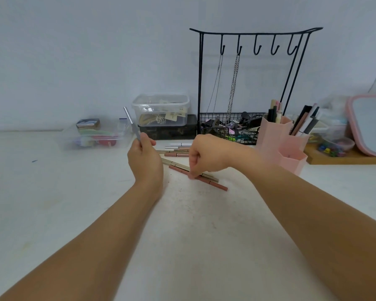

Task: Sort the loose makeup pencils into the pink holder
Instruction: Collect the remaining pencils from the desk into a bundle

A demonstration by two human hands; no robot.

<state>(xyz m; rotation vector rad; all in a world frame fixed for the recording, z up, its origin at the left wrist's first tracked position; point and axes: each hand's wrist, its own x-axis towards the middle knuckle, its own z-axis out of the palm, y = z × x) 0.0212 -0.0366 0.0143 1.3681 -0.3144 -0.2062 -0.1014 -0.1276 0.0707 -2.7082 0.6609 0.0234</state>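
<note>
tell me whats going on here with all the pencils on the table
A person is tidying makeup pencils at a white table. The left hand holds a silver pencil upright, while the right hand reaches down and pinches a pink pencil lying beside a beige pencil. A few more loose pencils lie just behind the hands. The pink holder stands to the right with several pencils already in it, so the sorting is partly done.

A plain pale wall fills the upper half of the frame under soft, even light. Below it a white desk, faintly scuffed and speckled, spreads across the lower half.
</note>
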